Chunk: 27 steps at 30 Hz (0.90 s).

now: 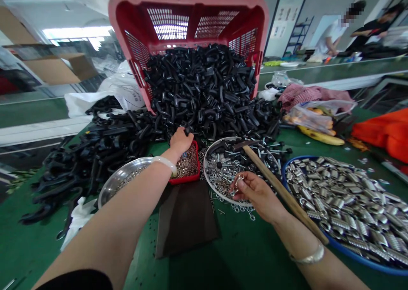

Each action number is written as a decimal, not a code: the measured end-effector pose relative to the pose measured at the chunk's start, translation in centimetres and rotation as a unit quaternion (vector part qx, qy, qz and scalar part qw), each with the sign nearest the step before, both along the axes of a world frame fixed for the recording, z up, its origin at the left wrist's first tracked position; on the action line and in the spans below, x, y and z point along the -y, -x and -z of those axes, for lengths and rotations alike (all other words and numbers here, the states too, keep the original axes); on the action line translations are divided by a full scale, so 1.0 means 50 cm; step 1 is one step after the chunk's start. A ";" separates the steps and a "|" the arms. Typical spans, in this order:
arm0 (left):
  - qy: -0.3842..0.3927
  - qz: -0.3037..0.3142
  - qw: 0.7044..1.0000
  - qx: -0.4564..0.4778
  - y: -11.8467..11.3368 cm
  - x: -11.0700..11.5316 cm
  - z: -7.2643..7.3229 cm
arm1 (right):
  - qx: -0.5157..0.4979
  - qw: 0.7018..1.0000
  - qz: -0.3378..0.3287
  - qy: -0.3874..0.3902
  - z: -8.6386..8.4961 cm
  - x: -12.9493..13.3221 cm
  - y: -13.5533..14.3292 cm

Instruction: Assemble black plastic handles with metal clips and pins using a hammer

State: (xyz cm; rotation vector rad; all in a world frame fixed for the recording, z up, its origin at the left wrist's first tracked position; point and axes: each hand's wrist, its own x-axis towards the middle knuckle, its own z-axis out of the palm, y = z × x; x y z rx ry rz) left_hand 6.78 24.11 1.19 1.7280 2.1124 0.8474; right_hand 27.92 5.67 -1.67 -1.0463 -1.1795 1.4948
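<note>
My left hand is at the front of a heap of black curved plastic parts, its thumb and fingers closed around a black piece, mostly hidden. Below that wrist sits a red tray of small copper-coloured pins. My right hand pinches a small shiny metal part over a round white tray. Eye bolts, nuts and black-headed screws fill this tray. Across its right side lies a hammer with a wooden handle.
A red crate lies tipped behind the heap. A blue basin of metal sleeves stands right, a steel bowl left. A dark plate lies in front. Bananas and cloth are back right. Two people work farther off.
</note>
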 end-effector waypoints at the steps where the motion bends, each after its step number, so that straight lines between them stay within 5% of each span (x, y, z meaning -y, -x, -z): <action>1: -0.004 0.012 0.997 0.081 0.004 0.010 -0.012 | -0.021 1.000 0.007 0.019 -0.002 -0.001 -0.001; 3: 0.022 0.065 0.955 0.287 0.007 0.054 -0.034 | -0.047 0.998 0.023 0.034 -0.009 0.000 -0.001; 6: 0.148 0.172 0.814 0.534 -0.005 0.175 -0.044 | -0.066 0.997 0.037 0.006 -0.029 0.007 0.005; 8: 0.224 0.197 0.755 0.583 -0.025 0.267 -0.034 | -0.056 0.997 0.049 -0.033 -0.044 0.016 0.016; 10: 0.236 0.205 0.738 0.598 -0.050 0.347 -0.019 | -0.031 0.995 0.066 -0.073 -0.058 0.029 0.030; 13: 0.209 0.215 0.757 0.580 -0.083 0.423 -0.005 | -0.009 0.992 0.075 -0.101 -0.070 0.055 0.050; 19: -0.021 0.212 0.887 0.411 -0.104 0.477 -0.003 | 0.100 0.972 0.147 -0.151 -0.091 0.107 0.062; 23: -0.109 0.242 0.910 0.319 -0.087 0.502 0.003 | 0.027 0.998 0.029 -0.041 -0.112 0.127 0.060; 27: -0.149 0.290 0.915 0.237 -0.059 0.513 -0.003 | 0.051 0.991 0.050 -0.115 -0.125 0.145 0.059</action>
